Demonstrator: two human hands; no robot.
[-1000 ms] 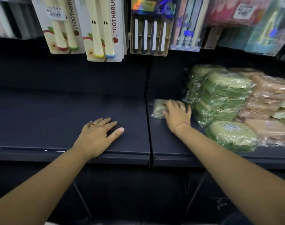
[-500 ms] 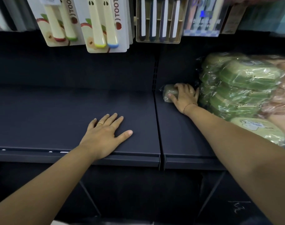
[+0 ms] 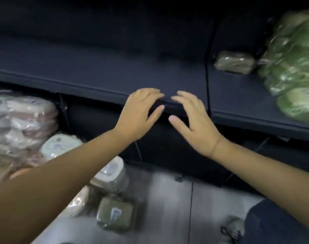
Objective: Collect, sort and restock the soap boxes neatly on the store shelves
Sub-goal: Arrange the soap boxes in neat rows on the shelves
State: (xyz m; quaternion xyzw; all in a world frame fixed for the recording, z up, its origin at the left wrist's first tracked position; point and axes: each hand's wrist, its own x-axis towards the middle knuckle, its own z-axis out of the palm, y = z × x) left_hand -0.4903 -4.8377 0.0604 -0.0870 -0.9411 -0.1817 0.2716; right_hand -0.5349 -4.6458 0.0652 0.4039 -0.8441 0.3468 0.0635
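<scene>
Grey floor (image 3: 167,199) below shelf (image 3: 97,67), thin seam across it. Olive soap box (image 3: 115,214) on floor, under shelf's left part; white-lidded boxes (image 3: 111,173) just behind; pink wrapped pile (image 3: 21,120) further left. Left hand (image 3: 141,110) and right hand (image 3: 194,120) at shelf's front lip, fingers loosely spread, holding nothing. Shelf top dark, matte. On shelf's right section: lone wrapped box (image 3: 234,62) towards back, green wrapped stack (image 3: 294,67) just beside it.

Bare hands (image 3: 137,113), bare forearms (image 3: 62,173), dark-blue garment (image 3: 273,224)
</scene>
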